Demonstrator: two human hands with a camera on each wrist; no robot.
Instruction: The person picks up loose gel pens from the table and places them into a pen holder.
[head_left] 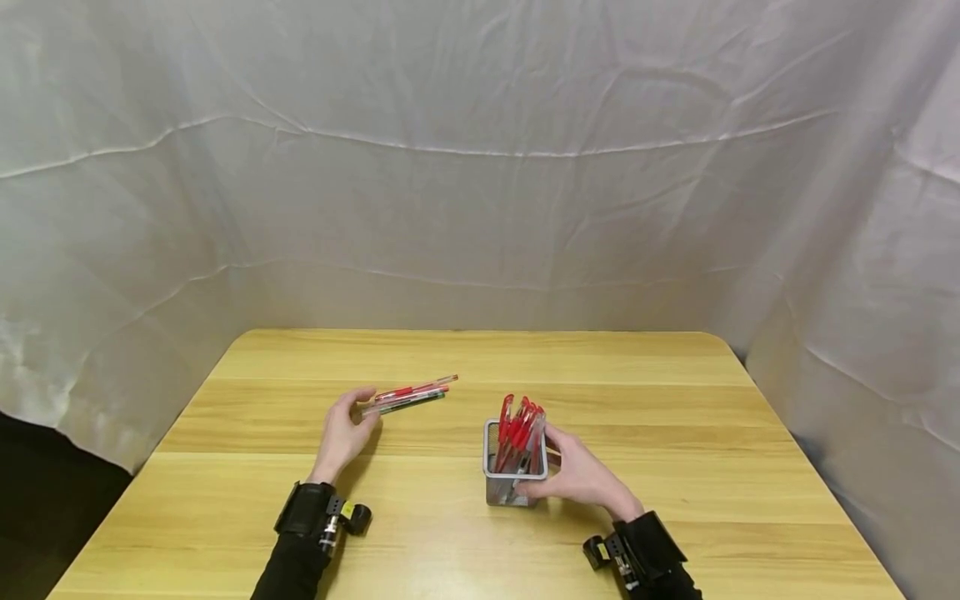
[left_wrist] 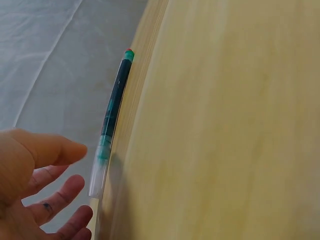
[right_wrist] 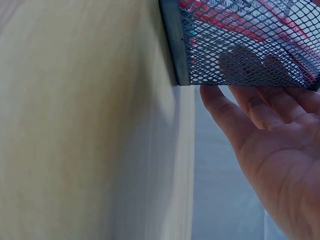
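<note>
On one wooden table (head_left: 420, 542): two hands, left hand (head_left: 347, 435) with thumb and fingers apart, right hand (head_left: 583, 477) gripping one mesh holder (head_left: 498, 492); overlapping red pens (head_left: 517, 435) inside, uncountable; three loose pens (head_left: 412, 395) just beside the left fingertips.

In front of you: pale wood-grain tabletop (head_left: 660, 400), plank-like bands running side to side, far corners rounded. Past its far edge you face a greyish-white cloth backdrop (head_left: 480, 225), wrinkled, long creases crossing it, continuing along both sides. At your lower left, below the cloth's edge, a black area (head_left: 52, 508).
</note>
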